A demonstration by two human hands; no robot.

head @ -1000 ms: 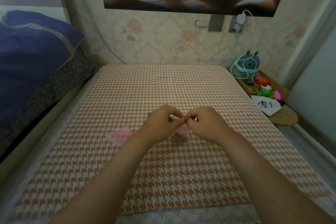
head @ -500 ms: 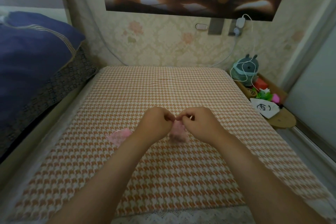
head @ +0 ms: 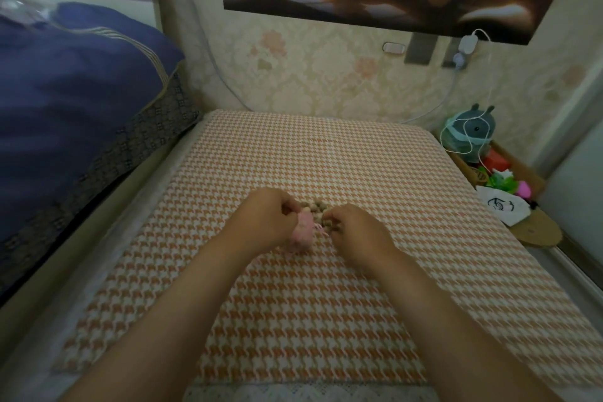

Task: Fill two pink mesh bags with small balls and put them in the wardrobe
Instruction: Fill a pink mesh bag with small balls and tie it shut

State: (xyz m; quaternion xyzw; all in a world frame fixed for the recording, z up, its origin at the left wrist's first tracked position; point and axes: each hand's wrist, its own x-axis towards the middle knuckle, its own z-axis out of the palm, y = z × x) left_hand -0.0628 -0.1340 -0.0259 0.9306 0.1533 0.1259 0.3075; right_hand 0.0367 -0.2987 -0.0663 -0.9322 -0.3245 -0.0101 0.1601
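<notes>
Pink mesh bag (head: 303, 230) hangs pinched in the left hand (head: 264, 219), over the houndstooth mat (head: 293, 320). Just right, small brown balls (head: 318, 210) lie heaped; the right hand (head: 355, 232) curls closed over them, its catch hidden. Holding the mouth wide would help. The bag's contents cannot be made out.
</notes>
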